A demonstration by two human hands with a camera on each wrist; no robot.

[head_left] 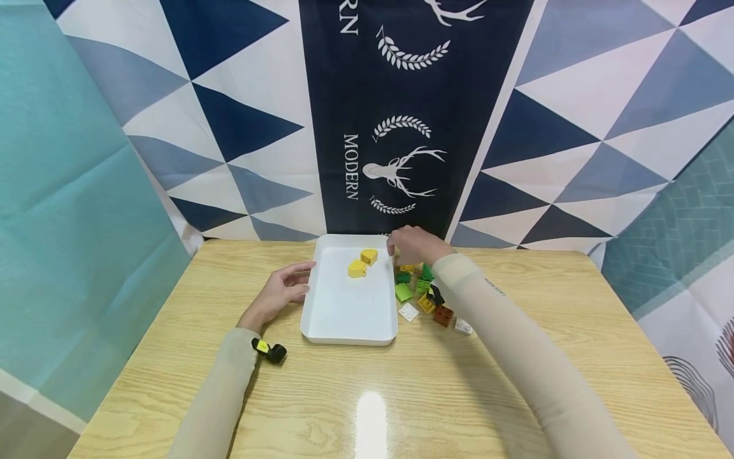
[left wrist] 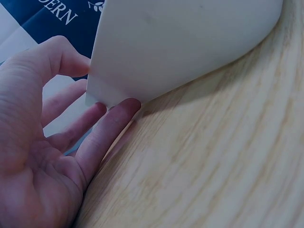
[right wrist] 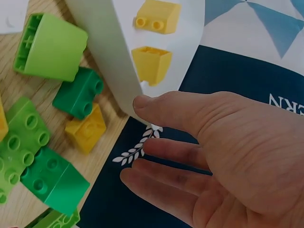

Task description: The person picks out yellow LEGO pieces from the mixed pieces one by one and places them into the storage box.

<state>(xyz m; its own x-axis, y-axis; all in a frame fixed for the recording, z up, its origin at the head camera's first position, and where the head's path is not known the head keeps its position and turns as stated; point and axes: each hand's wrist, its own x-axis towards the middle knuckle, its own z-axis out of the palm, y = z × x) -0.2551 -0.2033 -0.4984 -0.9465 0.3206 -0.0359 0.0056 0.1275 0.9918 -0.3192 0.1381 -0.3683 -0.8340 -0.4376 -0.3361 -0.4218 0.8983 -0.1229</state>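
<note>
A white rectangular tray (head_left: 350, 315) lies on the wooden table with two yellow toy bricks (head_left: 357, 269) inside, near its far end. My left hand (head_left: 278, 294) is at the tray's left side, its fingertips touching the outer wall (left wrist: 180, 42), fingers loosely bent. At the far right corner is my right hand (head_left: 420, 243), with the thumb (right wrist: 147, 105) right at the rim and the other fingers (right wrist: 166, 175) extended below, nothing between them. Just right of the tray lie loose bricks, among them a light green brick (right wrist: 52, 47) and a dark green brick (right wrist: 78, 92).
A brown brick (head_left: 443, 315), a flat white brick (head_left: 408, 312) and several others lie by the right forearm. Patterned cloth (head_left: 390, 95) hangs directly behind the table's far edge. Bare wood (head_left: 275, 395) spreads before the tray.
</note>
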